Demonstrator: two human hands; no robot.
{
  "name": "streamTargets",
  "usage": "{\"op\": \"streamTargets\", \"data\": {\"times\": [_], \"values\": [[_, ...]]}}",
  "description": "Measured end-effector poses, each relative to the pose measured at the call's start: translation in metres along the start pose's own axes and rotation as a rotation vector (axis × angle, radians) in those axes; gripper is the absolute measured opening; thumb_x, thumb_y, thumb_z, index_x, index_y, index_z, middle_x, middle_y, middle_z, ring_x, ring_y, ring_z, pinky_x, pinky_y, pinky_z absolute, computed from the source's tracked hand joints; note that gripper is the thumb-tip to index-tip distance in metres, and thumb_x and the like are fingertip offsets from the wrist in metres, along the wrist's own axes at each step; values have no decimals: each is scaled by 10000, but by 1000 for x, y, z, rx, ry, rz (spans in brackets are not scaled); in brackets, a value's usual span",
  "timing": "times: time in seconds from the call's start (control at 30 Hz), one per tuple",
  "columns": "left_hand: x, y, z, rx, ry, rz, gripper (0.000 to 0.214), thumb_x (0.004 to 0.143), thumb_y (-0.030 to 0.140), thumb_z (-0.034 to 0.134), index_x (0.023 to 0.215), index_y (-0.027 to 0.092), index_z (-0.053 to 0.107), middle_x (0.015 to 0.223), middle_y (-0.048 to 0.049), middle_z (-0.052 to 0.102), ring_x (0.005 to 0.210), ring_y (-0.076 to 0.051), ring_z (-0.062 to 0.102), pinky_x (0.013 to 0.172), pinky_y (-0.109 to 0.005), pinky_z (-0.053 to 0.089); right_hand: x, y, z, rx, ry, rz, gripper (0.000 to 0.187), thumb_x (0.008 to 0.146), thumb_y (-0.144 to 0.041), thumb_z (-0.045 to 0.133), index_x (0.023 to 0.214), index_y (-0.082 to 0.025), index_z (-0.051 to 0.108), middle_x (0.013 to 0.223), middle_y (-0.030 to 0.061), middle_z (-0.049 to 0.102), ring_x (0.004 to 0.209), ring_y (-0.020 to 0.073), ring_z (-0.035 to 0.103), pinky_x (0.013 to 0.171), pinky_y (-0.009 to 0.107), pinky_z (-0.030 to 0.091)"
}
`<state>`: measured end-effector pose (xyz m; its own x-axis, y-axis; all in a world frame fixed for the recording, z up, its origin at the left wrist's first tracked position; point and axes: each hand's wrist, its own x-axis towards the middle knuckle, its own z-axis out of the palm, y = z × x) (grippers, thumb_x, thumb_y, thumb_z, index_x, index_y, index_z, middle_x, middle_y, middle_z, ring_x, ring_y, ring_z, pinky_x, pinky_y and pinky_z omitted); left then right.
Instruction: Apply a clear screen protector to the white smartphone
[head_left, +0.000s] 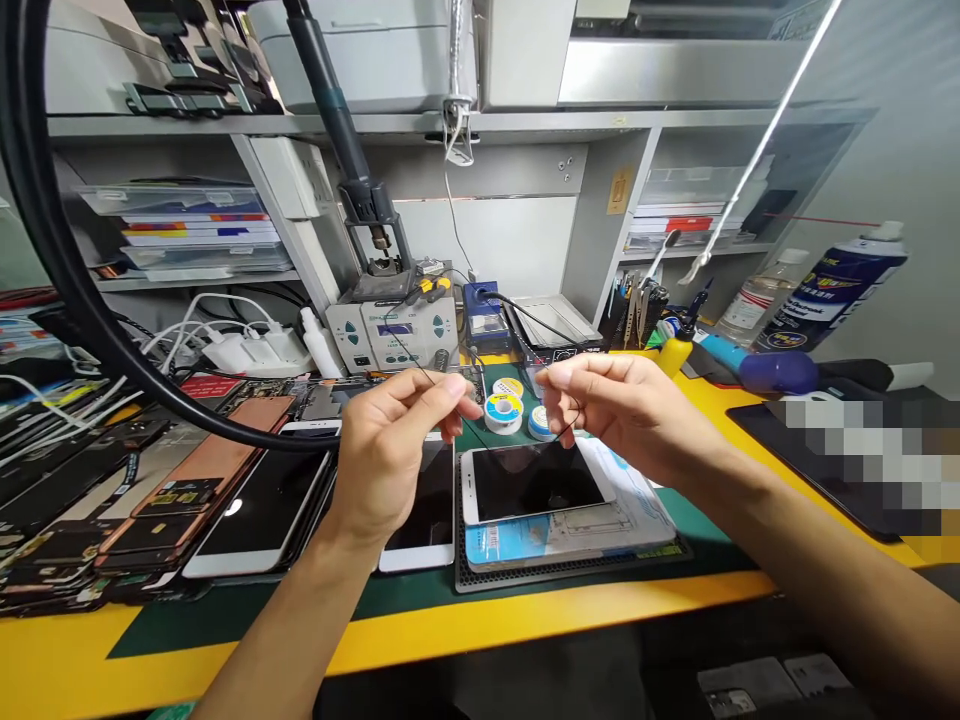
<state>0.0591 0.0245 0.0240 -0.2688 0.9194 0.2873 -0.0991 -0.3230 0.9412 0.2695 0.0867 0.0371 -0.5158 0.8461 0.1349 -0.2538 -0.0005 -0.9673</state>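
a thin dark wire [478, 434] runs between our two hands, hanging in a shallow sag just above the top edge of the white phone [536, 480], which lies face up. our left hand [394, 445] is closed on one end of it, thumb against forefinger, above the phone's left corner. our right hand [622, 405] pinches the other end the same way, above its right corner. a short tail of wire pokes up past the left knuckles.

to hold this well, we judge, both pinches should be firm and pull evenly. a wire this fine will slip or kink if one side tugs harder. wrists low and elbows close would steady the span over the glass.

under the phone lies a blue and white sheet [637, 515] on a dark perforated mat [570, 572]. just behind the phone sit small solder spools [503, 411], and farther behind it a soldering station [394, 335]. left of the phone is a pile of other handsets [247, 500], with a thick black hose [75, 300] arching over them. far to the phone's right, a blue spray can [832, 285] stands on the yellow bench [525, 615].
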Motion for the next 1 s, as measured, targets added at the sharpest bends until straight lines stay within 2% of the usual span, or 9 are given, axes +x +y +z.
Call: {"op": "streamTargets", "data": {"times": [0.07, 0.13, 0.3, 0.43, 0.6, 0.8, 1.0], "values": [[1, 1, 1, -41, 56, 22, 136, 813, 312, 782, 764, 186, 797, 694, -21, 735, 624, -134, 582, 595, -259, 464, 0, -1, 0, 71, -11, 32, 326, 802, -458, 845, 906, -151, 809, 777, 50, 723, 635, 153, 672, 559, 260, 535], [2, 2, 1, -87, 122, 50, 111, 813, 294, 781, 758, 199, 798, 701, -11, 738, 625, -128, 590, 575, -247, 457, -1, -2, 0, 110, -43, 54, 372, 791, -477, 837, 947, -140, 818, 804, 71, 739, 655, 179, 699, 579, 281, 558], [4, 1, 2, -117, 228, 89, 117, 801, 274, 788, 708, 203, 776, 696, -5, 736, 623, -132, 593, 535, -242, 447, -6, 3, 2, 52, -167, 105, 240, 782, -347, 831, 901, -139, 828, 822, 85, 761, 677, 198, 722, 625, 308, 580], [2, 1, 4, -81, 229, 118, 125, 815, 271, 785, 716, 195, 774, 695, -5, 739, 603, -126, 592, 531, -244, 459, -9, 11, 4, -21, -188, 94, 170, 838, -322, 826, 904, -166, 820, 815, 59, 760, 666, 160, 701, 636, 286, 583], [-2, -1, 6, 24, 253, 213, 83, 838, 255, 784, 780, 195, 788, 707, -1, 755, 579, -123, 606, 543, -247, 497, -7, 13, 5, -15, -206, 83, 202, 839, -358, 845, 859, -162, 801, 766, 50, 754, 633, 141, 680, 629, 272, 590], [-6, -4, 5, 87, 227, 316, 109, 881, 247, 750, 802, 193, 802, 744, -25, 773, 637, -158, 668, 551, -266, 517, -6, 10, 9, -6, -150, 78, 269, 832, -370, 853, 715, -152, 746, 628, 25, 708, 594, 128, 670, 588, 232, 562], [-7, -3, 2, 76, 222, 415, 240, 943, 199, 608, 826, 181, 817, 766, -45, 777, 645, -180, 682, 564, -306, 515, -5, 10, 6, 22, -109, 44, 223, 830, -330, 850, 741, -146, 760, 781, 33, 741, 622, 126, 698, 606, 243, 570]]}}
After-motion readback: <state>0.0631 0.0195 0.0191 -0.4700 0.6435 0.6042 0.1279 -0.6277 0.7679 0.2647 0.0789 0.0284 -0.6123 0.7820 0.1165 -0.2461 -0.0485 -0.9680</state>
